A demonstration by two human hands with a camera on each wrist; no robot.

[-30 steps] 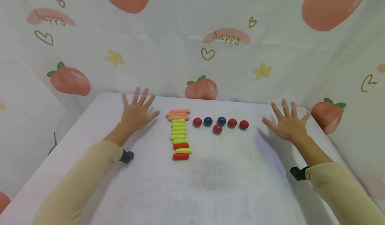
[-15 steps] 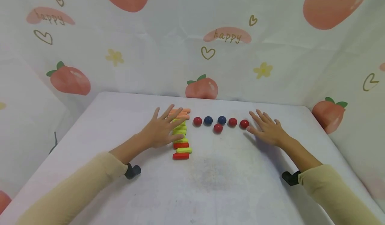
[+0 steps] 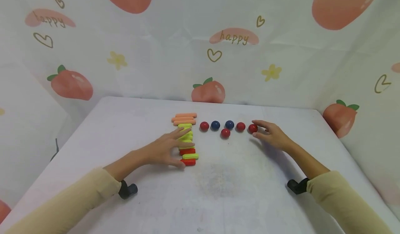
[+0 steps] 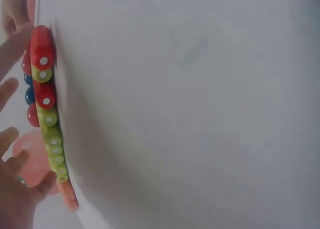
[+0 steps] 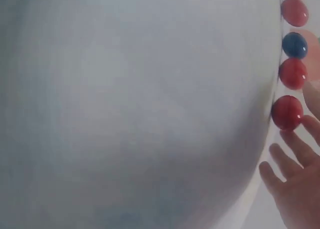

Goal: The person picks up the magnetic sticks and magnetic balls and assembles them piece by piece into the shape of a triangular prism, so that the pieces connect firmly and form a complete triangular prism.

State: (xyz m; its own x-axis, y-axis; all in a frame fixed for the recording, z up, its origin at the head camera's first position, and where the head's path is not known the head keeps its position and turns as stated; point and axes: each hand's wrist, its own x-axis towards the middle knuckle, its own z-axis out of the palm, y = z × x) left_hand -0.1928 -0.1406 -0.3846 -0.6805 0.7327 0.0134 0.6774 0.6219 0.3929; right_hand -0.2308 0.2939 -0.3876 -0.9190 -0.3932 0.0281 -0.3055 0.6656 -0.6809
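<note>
Spread fingers of my left hand (image 3: 160, 150) reach over a column of short coloured sticks, hiding part of it. Orange sticks (image 3: 184, 119) lie at its far end, then lime-green sticks (image 3: 190, 156), with red sticks (image 3: 189, 162) near the front. In the left wrist view, the red stick (image 4: 43, 46) has a pale round mark on its end, near the thumb. My right hand (image 3: 275, 136) has thumb and index finger either side of the rightmost red ball (image 3: 252, 128). In the right wrist view, fingertips sit against or very near that red ball (image 5: 287, 113); a firm pinch is not visible.
More red balls (image 3: 240, 126) and dark blue balls (image 3: 229, 124) form a row on the white table (image 3: 243, 192), with one red ball (image 3: 225, 133) in front. A peach-printed cloth (image 3: 168, 67) hangs behind. Dark wrist cameras (image 3: 127, 189) stick out near both sleeves.
My left hand has moved right and nearer, onto the stick column. My right hand has moved left to the end ball, its spread fingers drawing together. Sticks and balls look unmoved.
</note>
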